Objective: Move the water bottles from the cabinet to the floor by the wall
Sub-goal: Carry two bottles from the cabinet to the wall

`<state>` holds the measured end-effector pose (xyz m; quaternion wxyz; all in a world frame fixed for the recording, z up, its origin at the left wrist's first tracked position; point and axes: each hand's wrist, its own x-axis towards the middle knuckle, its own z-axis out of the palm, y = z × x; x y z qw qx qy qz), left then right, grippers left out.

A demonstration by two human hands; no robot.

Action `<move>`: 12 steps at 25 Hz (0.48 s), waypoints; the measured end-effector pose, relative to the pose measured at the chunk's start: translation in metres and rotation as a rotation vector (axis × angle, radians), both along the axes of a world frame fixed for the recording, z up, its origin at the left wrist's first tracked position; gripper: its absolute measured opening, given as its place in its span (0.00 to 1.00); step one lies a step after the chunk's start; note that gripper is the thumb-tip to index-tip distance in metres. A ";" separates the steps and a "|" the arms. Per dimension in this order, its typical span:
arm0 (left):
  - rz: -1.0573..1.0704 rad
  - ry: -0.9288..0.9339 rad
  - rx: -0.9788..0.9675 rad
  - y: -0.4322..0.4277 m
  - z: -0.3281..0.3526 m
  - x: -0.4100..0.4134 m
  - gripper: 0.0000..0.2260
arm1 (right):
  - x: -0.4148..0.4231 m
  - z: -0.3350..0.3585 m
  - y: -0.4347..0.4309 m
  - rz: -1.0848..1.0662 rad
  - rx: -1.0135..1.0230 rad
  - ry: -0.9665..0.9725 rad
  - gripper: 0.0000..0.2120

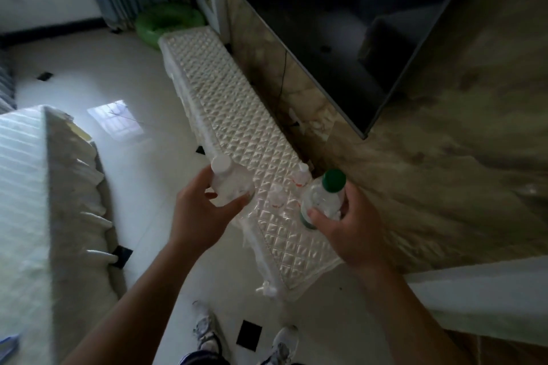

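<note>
My left hand grips a clear bottle with a white cap above the front edge of the low cabinet, which has a quilted white top. My right hand grips a clear bottle with a green cap over the cabinet's near end. Two more small clear bottles with white caps stand on the cabinet between my hands, one near the wall and one closer to me.
A dark TV hangs on the marbled wall above the cabinet. A covered table or sofa stands at the left. A green ring lies on the floor beyond the cabinet. My shoes stand on the glossy white tiles.
</note>
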<state>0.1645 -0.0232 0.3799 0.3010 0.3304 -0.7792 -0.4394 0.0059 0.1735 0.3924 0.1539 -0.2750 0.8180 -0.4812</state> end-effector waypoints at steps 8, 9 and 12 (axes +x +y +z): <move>0.125 0.052 -0.011 -0.123 0.010 0.070 0.29 | 0.041 0.013 -0.140 0.125 -0.014 0.024 0.17; 0.137 0.062 0.000 -0.142 0.010 0.079 0.29 | 0.047 0.014 -0.160 0.133 -0.012 0.030 0.18; 0.171 0.094 0.037 -0.199 0.010 0.106 0.29 | 0.069 0.018 -0.223 0.146 0.000 0.053 0.17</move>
